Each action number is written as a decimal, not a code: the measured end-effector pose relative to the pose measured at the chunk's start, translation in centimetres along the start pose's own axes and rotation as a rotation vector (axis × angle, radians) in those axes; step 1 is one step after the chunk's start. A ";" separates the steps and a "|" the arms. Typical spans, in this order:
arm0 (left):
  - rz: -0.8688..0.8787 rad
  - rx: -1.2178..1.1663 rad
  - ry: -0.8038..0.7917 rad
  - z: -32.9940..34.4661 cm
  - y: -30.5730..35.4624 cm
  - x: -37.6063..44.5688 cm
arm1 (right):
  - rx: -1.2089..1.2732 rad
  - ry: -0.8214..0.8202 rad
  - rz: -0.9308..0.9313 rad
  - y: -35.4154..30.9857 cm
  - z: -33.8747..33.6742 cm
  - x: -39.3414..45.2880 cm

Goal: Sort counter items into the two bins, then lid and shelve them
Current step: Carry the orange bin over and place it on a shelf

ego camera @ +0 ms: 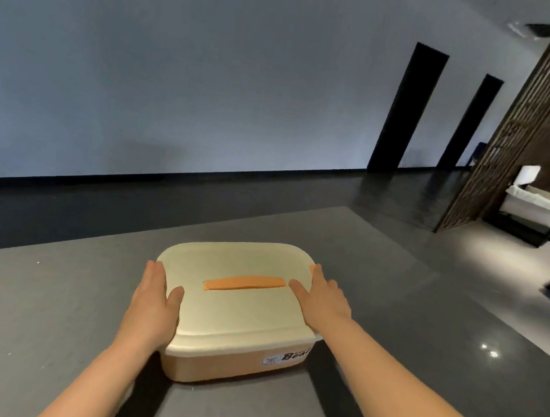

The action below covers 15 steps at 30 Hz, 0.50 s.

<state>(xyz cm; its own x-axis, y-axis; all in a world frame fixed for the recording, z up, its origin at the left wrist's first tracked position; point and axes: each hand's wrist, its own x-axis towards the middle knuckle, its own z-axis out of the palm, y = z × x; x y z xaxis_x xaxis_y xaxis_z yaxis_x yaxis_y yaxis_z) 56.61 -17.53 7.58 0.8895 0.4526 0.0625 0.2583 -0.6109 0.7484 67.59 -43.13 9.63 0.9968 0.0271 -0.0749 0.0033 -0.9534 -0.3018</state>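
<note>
Lidded cream bin [237, 360] sits centre-low in frame on grey counter [36, 302]. Left hand [155, 301] and right hand [320, 301] rest flat on cream lid [232, 309], fingers straight, flanking orange handle [244, 283].

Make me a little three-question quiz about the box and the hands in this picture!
1. True or false: the cream lid already sits on the bin.
2. What colour is the lid's handle strip? A green, B orange, C blue.
3. Fill in: the left hand and right hand lie flat on the ____.

Key: 1 true. 2 B. 3 lid; both hands press on it with straight fingers, one at each end, while the bin stands on the grey counter.
</note>
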 end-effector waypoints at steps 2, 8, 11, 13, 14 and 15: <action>0.043 -0.030 -0.092 -0.3 0.1 -0.2 | 0.064 0.014 0.058 1.7 -0.1 -2.9; 0.164 -0.045 -0.240 2.0 3.1 -5.8 | 0.240 0.098 0.270 9.8 0.0 -13.4; 0.212 0.045 -0.281 5.0 5.7 -10.2 | 0.231 0.114 0.336 15.1 -1.8 -17.3; 0.252 0.093 -0.330 7.1 8.4 -12.9 | 0.244 0.147 0.386 18.8 -3.4 -19.7; 0.279 0.109 -0.363 8.2 9.8 -14.2 | 0.244 0.175 0.429 20.6 -4.1 -21.1; 0.314 0.117 -0.402 9.4 11.1 -15.3 | 0.240 0.206 0.484 22.3 -4.7 -22.8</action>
<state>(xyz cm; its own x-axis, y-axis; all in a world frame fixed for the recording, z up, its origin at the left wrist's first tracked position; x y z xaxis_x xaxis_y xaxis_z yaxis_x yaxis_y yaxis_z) 49.36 -37.37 8.77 0.9994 -0.0347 -0.0037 -0.0238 -0.7561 0.6540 45.34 -66.41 9.06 0.8752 -0.4773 -0.0791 -0.4515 -0.7469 -0.4881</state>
